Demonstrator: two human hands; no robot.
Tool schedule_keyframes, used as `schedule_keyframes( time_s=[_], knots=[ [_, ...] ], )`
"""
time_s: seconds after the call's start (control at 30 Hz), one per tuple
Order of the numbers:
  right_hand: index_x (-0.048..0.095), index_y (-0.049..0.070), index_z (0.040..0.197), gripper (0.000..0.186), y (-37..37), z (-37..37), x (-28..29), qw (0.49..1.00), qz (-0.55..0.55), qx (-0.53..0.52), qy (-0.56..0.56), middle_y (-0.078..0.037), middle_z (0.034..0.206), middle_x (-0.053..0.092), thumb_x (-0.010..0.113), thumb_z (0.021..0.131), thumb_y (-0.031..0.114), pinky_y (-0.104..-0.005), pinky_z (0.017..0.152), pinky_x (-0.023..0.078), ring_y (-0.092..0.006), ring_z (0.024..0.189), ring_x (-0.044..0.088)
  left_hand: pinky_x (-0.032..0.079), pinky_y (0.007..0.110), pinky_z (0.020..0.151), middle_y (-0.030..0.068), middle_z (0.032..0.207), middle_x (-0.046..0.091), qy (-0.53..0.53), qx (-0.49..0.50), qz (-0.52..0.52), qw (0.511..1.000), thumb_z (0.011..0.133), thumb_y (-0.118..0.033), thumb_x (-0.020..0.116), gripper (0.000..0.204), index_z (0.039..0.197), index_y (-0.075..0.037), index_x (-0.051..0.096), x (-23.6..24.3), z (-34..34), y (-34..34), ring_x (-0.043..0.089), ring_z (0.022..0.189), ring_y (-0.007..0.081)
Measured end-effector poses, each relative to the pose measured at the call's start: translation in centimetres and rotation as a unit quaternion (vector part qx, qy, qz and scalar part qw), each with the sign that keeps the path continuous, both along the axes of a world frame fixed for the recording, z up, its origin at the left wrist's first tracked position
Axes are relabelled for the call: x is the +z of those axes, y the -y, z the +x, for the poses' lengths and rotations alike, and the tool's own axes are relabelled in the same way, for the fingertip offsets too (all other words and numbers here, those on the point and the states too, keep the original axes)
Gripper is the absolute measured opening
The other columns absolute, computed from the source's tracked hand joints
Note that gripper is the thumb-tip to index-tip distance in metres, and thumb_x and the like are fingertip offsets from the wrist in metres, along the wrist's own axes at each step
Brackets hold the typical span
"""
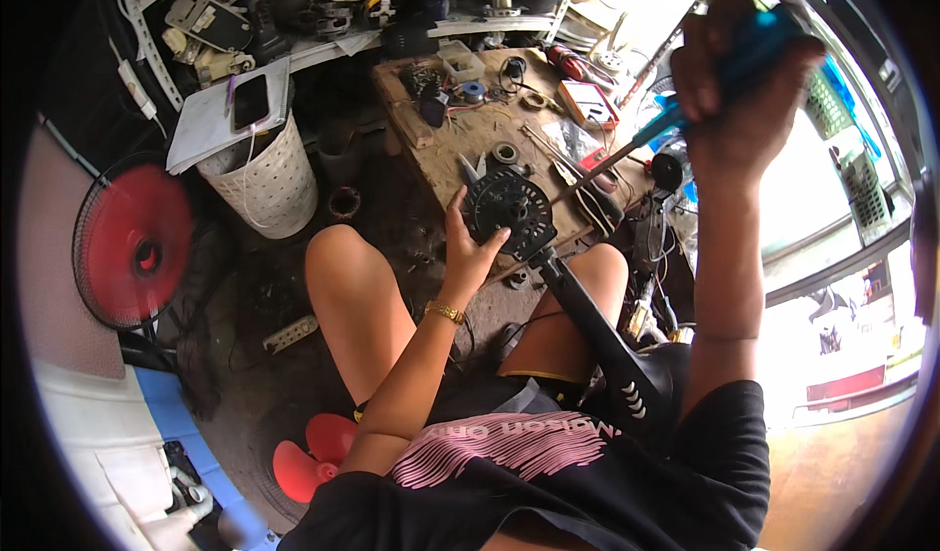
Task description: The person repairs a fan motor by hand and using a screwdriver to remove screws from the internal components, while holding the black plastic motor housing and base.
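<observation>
My left hand (472, 250) grips the rim of a round, slotted black fan motor housing (511, 210), with the thumb on its face and the fingers round its side. From the housing a black fan neck (587, 311) runs down to the right, across my right thigh toward my body. Raised high on the right, my right hand (734, 111) is closed round the teal handle of a screwdriver (612, 161). Its long metal shaft slants down left, the tip close to the housing's right edge; whether it touches cannot be made out.
A low wooden worktable (411, 96) ahead carries tape rolls, pliers and loose tools. On the left stand a red-bladed fan (147, 248) and a white basket (264, 194) topped with papers and a phone (251, 101). A red fan blade (313, 458) and power strip (291, 333) lie low left.
</observation>
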State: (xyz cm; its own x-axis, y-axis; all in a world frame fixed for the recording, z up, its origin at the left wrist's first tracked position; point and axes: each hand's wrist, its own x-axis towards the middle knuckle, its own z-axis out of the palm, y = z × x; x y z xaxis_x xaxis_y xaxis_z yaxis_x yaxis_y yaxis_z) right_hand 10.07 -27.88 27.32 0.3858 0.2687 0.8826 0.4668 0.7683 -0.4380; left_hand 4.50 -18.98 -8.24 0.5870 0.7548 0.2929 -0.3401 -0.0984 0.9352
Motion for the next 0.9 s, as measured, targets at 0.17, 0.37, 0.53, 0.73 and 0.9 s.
schedule_keyframes(
  time_s=[0.17, 0.37, 0.53, 0.73, 0.9],
  knots=[
    [0.048, 0.019, 0.127, 0.045, 0.6, 0.8, 1.6, 0.991, -0.014, 0.122, -0.049, 0.001, 0.076, 0.055, 0.037, 0.099, 0.052, -0.02, 0.028, 0.029, -0.0059, 0.041, 0.033, 0.039, 0.036, 0.104, 0.0176, 0.13, 0.044, -0.013, -0.01, -0.019, 1.0, 0.071, 0.0, 0.077, 0.081, 0.138, 0.0, 0.032, 1.2, 0.9, 0.6, 0.048, 0.119, 0.0255],
    [0.05, 0.011, 0.109, 0.056, 0.7, 4.5, -0.4, 0.986, -0.102, 0.127, -0.038, -0.005, 0.082, 0.053, 0.054, 0.087, 0.062, -0.0204, 0.041, 0.036, -0.0089, 0.054, 0.044, 0.044, 0.034, 0.1, 0.0169, 0.127, 0.046, 0.029, -0.031, -0.047, 0.998, 0.071, 0.002, 0.076, 0.083, 0.139, 0.0, 0.029, 1.0, 0.7, 0.7, 0.053, 0.114, 0.0239],
    [0.045, 0.006, 0.077, 0.076, -0.6, 3.0, -1.7, 0.984, -0.176, 0.007, -0.028, 0.002, 0.06, 0.033, 0.047, 0.074, 0.082, -0.0196, 0.041, 0.022, -0.0051, 0.046, 0.028, 0.048, 0.032, 0.097, 0.0149, 0.124, 0.052, 0.018, 0.016, 0.009, 1.0, 0.074, 0.007, 0.072, 0.082, 0.141, -0.005, 0.026, 0.6, 0.9, 0.6, 0.058, 0.107, 0.0186],
    [0.047, 0.006, 0.081, 0.077, -0.1, 4.3, -1.9, 0.977, -0.21, 0.041, 0.001, 0.0, 0.066, 0.038, 0.046, 0.075, 0.083, -0.0199, 0.042, 0.023, -0.0061, 0.048, 0.03, 0.044, 0.034, 0.1, 0.0179, 0.125, 0.048, 0.062, -0.027, -0.078, 0.995, 0.072, 0.002, 0.074, 0.082, 0.139, 0.001, 0.028, 1.0, 1.2, 0.8, 0.054, 0.113, 0.0247],
    [0.048, 0.004, 0.096, 0.069, -1.3, 3.7, -1.4, 0.96, -0.242, 0.124, 0.063, -0.006, 0.084, 0.045, 0.049, 0.077, 0.071, -0.0238, 0.05, 0.032, -0.0117, 0.062, 0.039, 0.04, 0.036, 0.103, 0.0194, 0.127, 0.047, 0.008, 0.006, 0.011, 1.0, 0.071, 0.0, 0.076, 0.085, 0.14, 0.0, 0.028, 1.5, 0.6, 0.4, 0.052, 0.116, 0.0268]
  ],
)
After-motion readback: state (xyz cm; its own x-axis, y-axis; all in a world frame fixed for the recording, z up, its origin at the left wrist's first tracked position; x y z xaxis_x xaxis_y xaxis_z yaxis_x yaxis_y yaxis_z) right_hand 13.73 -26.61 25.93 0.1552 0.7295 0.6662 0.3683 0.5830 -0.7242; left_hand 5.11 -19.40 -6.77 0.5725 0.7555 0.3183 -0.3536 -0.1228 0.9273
